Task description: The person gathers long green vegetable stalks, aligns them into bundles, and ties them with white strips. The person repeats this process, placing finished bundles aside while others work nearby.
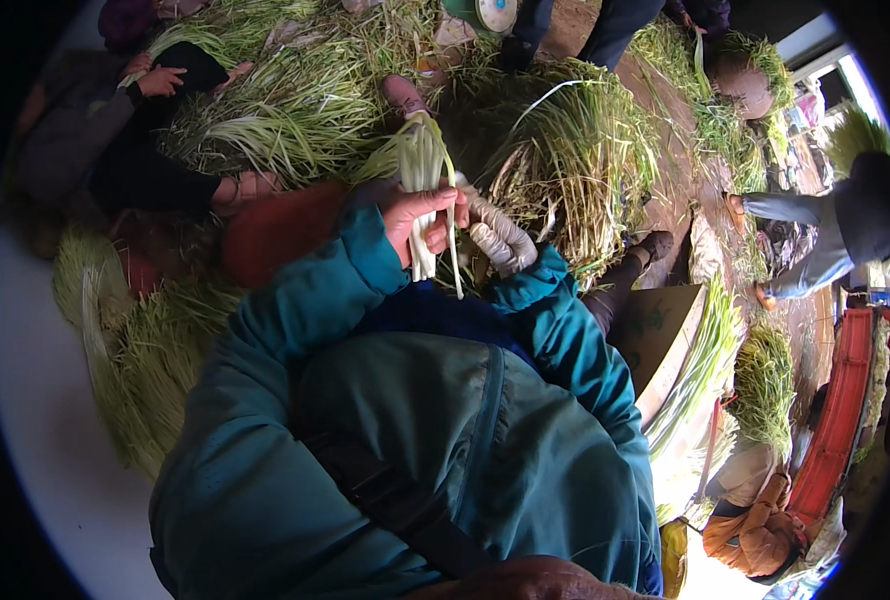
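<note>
My left hand [421,217] is bare and closed around a small bunch of white-stemmed greens [419,165], held upright in front of my lap. The cut white ends point down towards me, and leafy tops droop at the far end. One loose stalk [453,259] hangs along the right side of the bunch, by my left fingertips. My right hand [501,234], in a pale, soiled glove, is just right of that stalk with its fingers curled. Whether it pinches anything is hidden. Beyond it stands a large heap of greens with brownish stems [557,180].
Loose greens [287,112] cover the floor ahead, and another pile [160,360] lies at my left. A cardboard box [651,330] beside trimmed greens [696,375] is at my right. Co-workers' hands [161,81] are at the upper left; a person [827,217] is at the far right.
</note>
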The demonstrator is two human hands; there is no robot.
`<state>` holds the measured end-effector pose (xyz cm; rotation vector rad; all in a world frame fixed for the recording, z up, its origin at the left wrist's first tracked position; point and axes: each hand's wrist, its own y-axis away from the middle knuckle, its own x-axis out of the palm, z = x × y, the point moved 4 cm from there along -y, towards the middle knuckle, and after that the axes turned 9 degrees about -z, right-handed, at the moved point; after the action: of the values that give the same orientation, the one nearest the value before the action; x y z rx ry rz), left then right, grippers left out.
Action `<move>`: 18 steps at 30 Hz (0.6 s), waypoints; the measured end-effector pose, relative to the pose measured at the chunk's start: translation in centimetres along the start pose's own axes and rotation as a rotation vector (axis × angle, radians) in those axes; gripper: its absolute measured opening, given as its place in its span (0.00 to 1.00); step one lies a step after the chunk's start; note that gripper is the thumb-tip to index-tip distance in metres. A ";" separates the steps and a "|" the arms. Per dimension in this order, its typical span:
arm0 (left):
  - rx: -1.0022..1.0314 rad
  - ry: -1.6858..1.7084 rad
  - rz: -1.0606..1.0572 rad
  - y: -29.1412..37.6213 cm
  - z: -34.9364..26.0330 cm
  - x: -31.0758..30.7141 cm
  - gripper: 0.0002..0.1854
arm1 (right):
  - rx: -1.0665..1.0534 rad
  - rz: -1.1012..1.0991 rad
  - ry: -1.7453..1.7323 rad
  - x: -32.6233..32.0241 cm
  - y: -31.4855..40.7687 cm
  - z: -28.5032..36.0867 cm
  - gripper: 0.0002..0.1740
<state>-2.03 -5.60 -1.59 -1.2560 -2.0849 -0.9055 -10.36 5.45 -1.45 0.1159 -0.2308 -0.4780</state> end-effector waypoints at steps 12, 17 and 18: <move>0.147 0.064 -0.098 -0.1 -5.0 -5.1 0.08 | 0.200 0.124 1.440 -16.9 2.6 -20.0 0.14; 0.091 0.188 -0.066 0.4 -4.8 -5.6 0.08 | 0.262 0.189 1.515 -17.6 3.5 -21.2 0.15; 0.115 0.216 -0.023 0.5 -4.6 -5.5 0.09 | 0.274 0.204 1.527 -17.8 3.9 -21.5 0.15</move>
<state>1.19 -11.93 -2.55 -1.0291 -1.9547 -0.8763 -18.73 18.47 -25.00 0.6743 1.1850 -0.0548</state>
